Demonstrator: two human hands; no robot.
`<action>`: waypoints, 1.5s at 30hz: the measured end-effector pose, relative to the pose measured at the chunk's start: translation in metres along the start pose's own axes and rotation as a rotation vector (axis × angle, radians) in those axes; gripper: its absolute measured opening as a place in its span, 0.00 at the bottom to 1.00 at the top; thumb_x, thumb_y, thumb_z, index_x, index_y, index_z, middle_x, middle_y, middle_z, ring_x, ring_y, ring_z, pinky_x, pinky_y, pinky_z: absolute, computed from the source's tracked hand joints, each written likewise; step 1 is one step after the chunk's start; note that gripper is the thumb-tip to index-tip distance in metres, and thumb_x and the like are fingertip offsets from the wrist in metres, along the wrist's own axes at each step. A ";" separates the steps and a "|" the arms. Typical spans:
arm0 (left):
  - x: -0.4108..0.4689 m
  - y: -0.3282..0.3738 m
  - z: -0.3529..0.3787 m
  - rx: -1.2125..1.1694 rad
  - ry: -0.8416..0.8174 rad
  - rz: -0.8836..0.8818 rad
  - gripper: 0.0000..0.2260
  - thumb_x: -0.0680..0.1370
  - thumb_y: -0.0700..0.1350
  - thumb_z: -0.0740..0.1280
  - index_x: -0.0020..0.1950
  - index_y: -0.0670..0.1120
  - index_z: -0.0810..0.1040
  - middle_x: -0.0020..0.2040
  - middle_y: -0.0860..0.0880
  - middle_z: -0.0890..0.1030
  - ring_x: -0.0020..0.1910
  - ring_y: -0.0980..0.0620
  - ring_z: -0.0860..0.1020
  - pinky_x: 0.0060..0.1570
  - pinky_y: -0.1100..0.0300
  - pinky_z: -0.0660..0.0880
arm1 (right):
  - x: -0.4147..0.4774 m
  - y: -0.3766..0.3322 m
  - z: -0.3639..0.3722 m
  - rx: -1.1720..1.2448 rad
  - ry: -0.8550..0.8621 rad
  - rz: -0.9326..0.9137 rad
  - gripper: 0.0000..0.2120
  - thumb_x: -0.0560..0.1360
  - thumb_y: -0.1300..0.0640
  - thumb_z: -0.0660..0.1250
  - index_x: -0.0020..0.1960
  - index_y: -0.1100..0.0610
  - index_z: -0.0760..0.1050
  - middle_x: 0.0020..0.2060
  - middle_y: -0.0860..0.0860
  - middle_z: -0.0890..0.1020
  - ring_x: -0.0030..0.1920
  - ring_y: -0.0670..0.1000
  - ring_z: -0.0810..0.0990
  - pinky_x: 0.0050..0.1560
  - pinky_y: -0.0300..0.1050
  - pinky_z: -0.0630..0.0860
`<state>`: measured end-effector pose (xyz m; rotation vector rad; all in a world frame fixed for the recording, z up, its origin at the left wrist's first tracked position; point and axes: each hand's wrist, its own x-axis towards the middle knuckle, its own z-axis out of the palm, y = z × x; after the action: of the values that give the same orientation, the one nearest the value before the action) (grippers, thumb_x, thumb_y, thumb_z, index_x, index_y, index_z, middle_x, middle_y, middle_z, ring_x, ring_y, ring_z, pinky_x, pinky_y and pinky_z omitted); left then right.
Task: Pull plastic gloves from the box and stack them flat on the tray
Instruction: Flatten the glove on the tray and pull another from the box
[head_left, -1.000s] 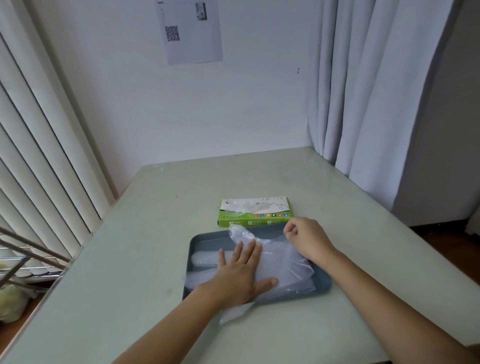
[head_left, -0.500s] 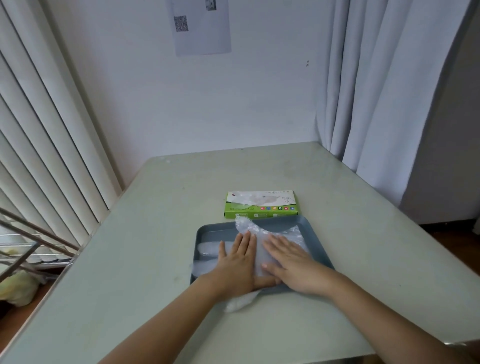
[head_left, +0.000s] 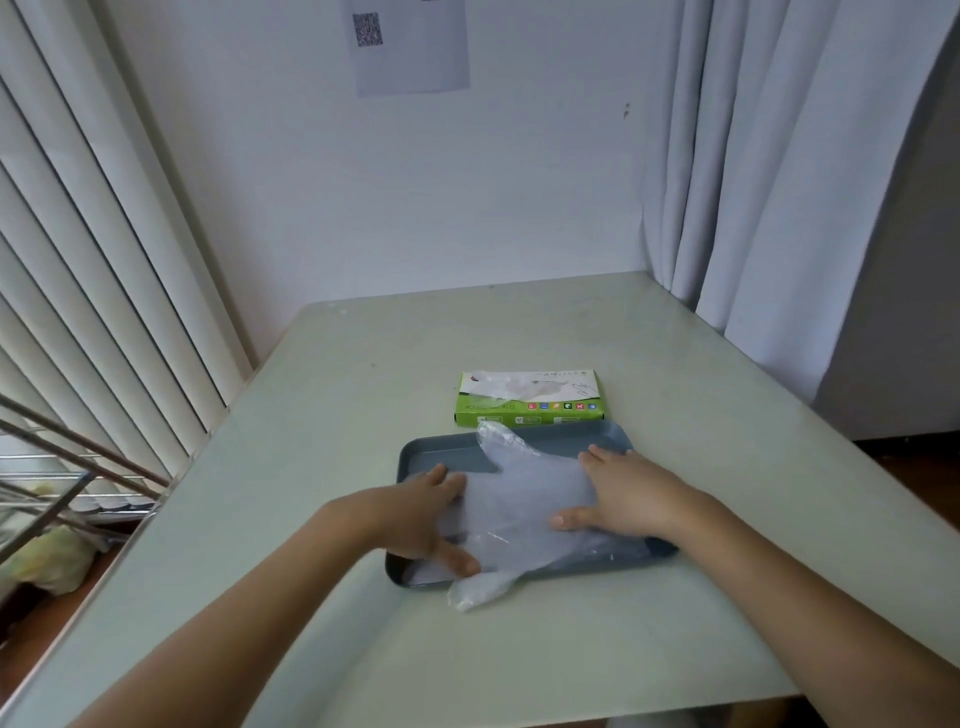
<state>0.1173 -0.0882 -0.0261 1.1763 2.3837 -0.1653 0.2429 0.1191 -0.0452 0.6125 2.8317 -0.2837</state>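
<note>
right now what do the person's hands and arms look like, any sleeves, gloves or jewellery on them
The left hand and the right hand are both bare: no glove is worn, and no ring, watch or bracelet shows. The left arm and the right arm are uncovered as far as the frame's edge, with no sleeve, cuff or marking in view.

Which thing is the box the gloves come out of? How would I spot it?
Find the pale green table in the corner by the white wall. Just past the far edge of the grey-blue plastic tray lies a flat cardboard box. It alone is bright green, with a white top.
</note>
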 end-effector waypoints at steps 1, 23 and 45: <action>-0.002 -0.003 -0.009 -0.024 0.010 -0.001 0.40 0.72 0.66 0.67 0.77 0.50 0.56 0.76 0.50 0.61 0.71 0.46 0.65 0.69 0.53 0.64 | 0.004 0.001 -0.006 0.045 0.054 -0.002 0.29 0.72 0.32 0.62 0.58 0.56 0.74 0.59 0.54 0.77 0.60 0.54 0.74 0.57 0.48 0.71; 0.116 -0.030 -0.045 -0.626 0.441 0.071 0.24 0.75 0.49 0.72 0.69 0.49 0.70 0.62 0.51 0.76 0.60 0.49 0.76 0.58 0.60 0.70 | 0.119 -0.017 -0.031 0.338 0.573 -0.441 0.11 0.71 0.57 0.74 0.52 0.52 0.79 0.57 0.46 0.70 0.60 0.45 0.67 0.59 0.39 0.67; 0.147 -0.025 -0.034 -0.541 0.537 -0.117 0.22 0.78 0.54 0.64 0.72 0.55 0.67 0.65 0.49 0.75 0.63 0.46 0.74 0.65 0.55 0.68 | 0.121 0.004 -0.058 1.175 0.762 -0.168 0.05 0.75 0.61 0.69 0.45 0.62 0.82 0.40 0.54 0.84 0.39 0.45 0.78 0.42 0.31 0.72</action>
<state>0.0094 0.0122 -0.0668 0.8898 2.6822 0.8038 0.1267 0.1827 -0.0219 0.7594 3.1093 -2.2324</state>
